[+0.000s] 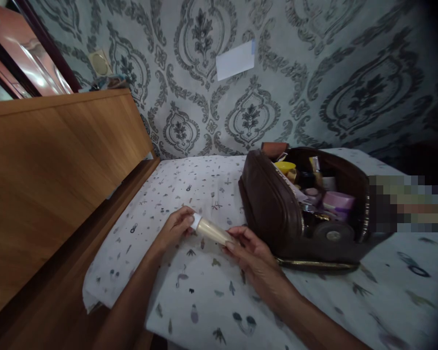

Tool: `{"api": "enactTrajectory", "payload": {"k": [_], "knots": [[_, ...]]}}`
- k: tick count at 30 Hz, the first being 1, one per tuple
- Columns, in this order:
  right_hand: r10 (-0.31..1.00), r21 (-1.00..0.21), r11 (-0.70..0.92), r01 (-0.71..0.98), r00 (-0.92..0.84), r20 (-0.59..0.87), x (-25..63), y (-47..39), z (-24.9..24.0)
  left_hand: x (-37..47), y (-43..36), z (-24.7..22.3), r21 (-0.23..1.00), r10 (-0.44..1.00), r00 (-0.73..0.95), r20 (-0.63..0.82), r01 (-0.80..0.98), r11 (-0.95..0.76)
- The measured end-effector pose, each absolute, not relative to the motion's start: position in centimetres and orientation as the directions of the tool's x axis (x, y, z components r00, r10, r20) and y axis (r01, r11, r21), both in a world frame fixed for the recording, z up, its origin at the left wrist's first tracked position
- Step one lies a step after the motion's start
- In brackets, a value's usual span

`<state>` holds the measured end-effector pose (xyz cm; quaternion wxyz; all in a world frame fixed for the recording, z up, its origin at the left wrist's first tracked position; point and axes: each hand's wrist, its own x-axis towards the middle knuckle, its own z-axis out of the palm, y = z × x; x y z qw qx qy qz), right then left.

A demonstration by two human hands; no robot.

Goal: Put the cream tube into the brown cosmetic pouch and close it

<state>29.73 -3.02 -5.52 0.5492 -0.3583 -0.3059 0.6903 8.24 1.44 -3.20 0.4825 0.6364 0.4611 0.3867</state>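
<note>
One slim tube (214, 232), pale cream with a white cap (195, 221), held over the patterned cloth (204, 189), just left of one open brown bag (268, 204). Long axis slanting across the view: cap end up and to the left, towards the wooden panel (65, 150); other end down and to the right, inside the grasp of the right hand (253, 250). Fingers of the left hand (175, 227) closed on the cap; fingers of the right hand pinching the opposite end, thumb on top. Tip of the tube at that end hidden by the right hand; any lettering on the tube too faint to read. Gap between tube and cloth hard to judge. Bag unzipped and crammed; contents overlapping, dark towards the bottom, so full count impossible. Distinguishable inside: one lilac jar (337, 201), one yellow round item (285, 167), one narrow yellowish item (315, 167) standing tilted near the back. Far right blocked out by one pixelated patch (416, 204) beside the bag; corners beyond in shadow. Both forearms cut off at the bottom edge. Behind, one wall (211, 112) in grey ornamental pattern, bearing one white rectangle (235, 61). Wooden panel cut off at left.
</note>
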Motion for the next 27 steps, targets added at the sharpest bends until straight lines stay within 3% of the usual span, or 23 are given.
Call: {"api": "enactTrajectory", "payload": {"k": [6, 13, 18, 27], "knots": [[0.974, -0.785, -0.225, -0.577, -0.119, -0.191, 29.56, -2.8, -5.65, 8.1, 1.19, -2.27, 0.975, 0.931, 0.336, 0.144, 0.11, -0.191], [0.971, -0.79, -0.238, -0.565, -0.143, -0.19, 29.66, -3.02, -5.38, 8.47, 1.35, -2.94, 0.982, 0.951, 0.305, 0.045, 0.161, -0.098], [0.958, -0.743, -0.288, -0.604, -0.18, -0.225, 29.71, -2.9, -5.51, 8.22, 1.09, -2.64, 0.987, 0.931, 0.352, 0.091, 0.095, -0.133], [0.933, -0.702, -0.359, -0.615, -0.228, -0.278, 29.68, -2.83, -5.68, 8.46, 1.23, -3.07, 0.989, 0.952, 0.296, 0.071, 0.107, -0.107]]}}
